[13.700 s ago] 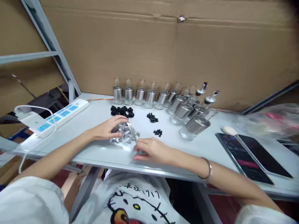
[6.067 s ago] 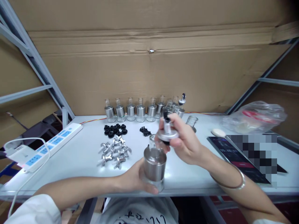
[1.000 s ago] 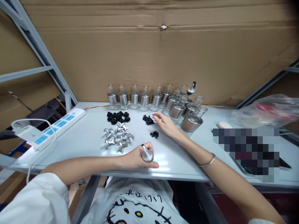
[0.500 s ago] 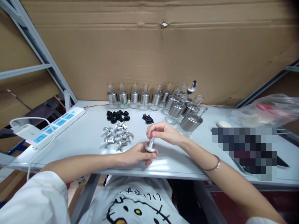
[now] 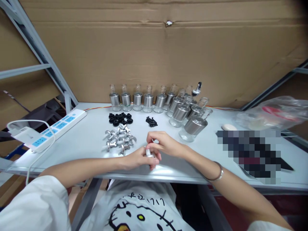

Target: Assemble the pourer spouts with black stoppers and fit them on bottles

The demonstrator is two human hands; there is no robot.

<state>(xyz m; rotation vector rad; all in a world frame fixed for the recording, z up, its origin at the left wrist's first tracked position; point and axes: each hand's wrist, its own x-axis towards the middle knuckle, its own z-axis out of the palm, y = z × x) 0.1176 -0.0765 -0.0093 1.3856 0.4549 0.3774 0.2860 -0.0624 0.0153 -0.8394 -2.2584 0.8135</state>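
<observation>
Close to the table's front edge, my left hand (image 5: 140,158) is closed around a silver pourer spout (image 5: 149,154), now partly covered by fingers. My right hand (image 5: 166,144) bends over from the right, its fingertips pinched at the top of the same spout. Left of the hands lies a pile of similar silver pourer spouts (image 5: 121,138) with disc-shaped collars. Behind that pile are several black ring-shaped stoppers (image 5: 119,119). A small heap of thin black pieces (image 5: 151,121) lies beyond my right hand.
Glass bottles with steel sleeves (image 5: 148,100) line the back and right; one carries a pourer (image 5: 196,89). A white power strip (image 5: 56,130) lies at left. On the right are a white rounded object (image 5: 229,127), a plastic bag (image 5: 274,112) and a blurred-out dark item.
The spout has sunk lower into my left hand, and its disc is now mostly covered. My right hand has shifted slightly down and left with it. The view has moved a little.
</observation>
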